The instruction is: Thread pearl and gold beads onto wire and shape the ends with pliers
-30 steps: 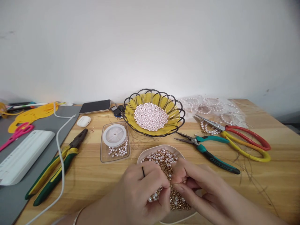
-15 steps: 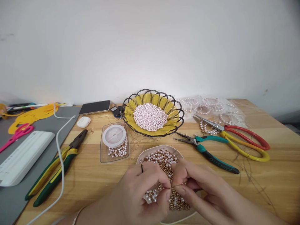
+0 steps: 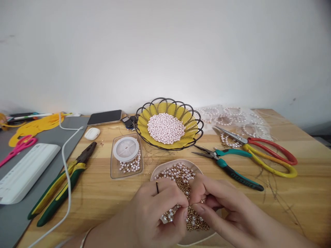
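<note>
My left hand point(image 3: 161, 210), with a thin dark ring on one finger, has its thumb and forefinger pinched together. My right hand point(image 3: 219, 206) pinches right beside it, the fingertips of both nearly touching. Whatever is between the fingertips is too small to make out. Both hands are over a pale dish point(image 3: 154, 171) of gold beads point(image 3: 195, 220) and white pearl beads point(image 3: 181, 172), covering part of it. Behind the dish stands a yellow basket point(image 3: 190, 129) with a black looped rim, holding many pale pink beads point(image 3: 165, 128).
A clear tray point(image 3: 113, 174) with a white spool point(image 3: 126, 149) lies left of the dish. Teal pliers point(image 3: 232, 172), red-and-yellow scissors point(image 3: 271, 151) and bagged bead strands point(image 3: 232, 117) are at right. Green-yellow pliers point(image 3: 62, 189), a white cable point(image 3: 67, 175) and a phone point(image 3: 104, 117) are at left.
</note>
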A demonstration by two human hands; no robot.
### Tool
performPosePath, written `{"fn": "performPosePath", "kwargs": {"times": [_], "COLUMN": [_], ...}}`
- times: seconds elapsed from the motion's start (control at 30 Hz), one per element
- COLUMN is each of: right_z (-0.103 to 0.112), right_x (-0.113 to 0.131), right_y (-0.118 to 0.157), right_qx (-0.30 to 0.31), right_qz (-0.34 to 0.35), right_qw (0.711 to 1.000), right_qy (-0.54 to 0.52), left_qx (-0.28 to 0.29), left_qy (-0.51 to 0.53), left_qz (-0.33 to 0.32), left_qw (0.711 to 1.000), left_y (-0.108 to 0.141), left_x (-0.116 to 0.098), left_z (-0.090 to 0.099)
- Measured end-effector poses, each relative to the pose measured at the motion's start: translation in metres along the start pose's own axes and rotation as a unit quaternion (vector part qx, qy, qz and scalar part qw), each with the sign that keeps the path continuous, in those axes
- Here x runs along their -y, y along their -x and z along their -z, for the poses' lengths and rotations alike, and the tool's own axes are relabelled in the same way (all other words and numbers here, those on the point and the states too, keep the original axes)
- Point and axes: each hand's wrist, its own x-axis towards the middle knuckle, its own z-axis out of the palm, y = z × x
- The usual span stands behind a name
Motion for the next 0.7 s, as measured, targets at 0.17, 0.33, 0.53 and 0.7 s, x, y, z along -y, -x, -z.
{"fn": "performPosePath", "kwargs": {"times": [0.17, 0.33, 0.53, 0.7], "right_z": [0.0001, -0.0001, 0.0004, 0.0003], "right_x": [-0.0023, -0.0019, -0.0026, -0.0019], "right_y": [0.0017, 0.0016, -0.0006, -0.0003], "right_qx": [0.007, 0.008, 0.004, 0.010], "right_qz": [-0.001, -0.013, -0.004, -0.010], "right_qw": [1.000, 1.000, 1.000, 1.000], "right_qy": [-0.010, -0.019, -0.018, -0.015], "left_qx": [0.008, 0.006, 0.001, 0.000], "left_qy": [-0.013, -0.011, -0.017, -0.017], "left_qz": [0.000, -0.009, -0.015, -0.017], "left_qw": [1.000, 1.000, 1.000, 1.000], "left_y": [0.0009, -0.0001, 0.0005, 0.0002], "left_x": [0.0007, 0.0005, 0.0009, -0.0008], "left_z": [0.0010, -0.0002, -0.0009, 0.0001]}}
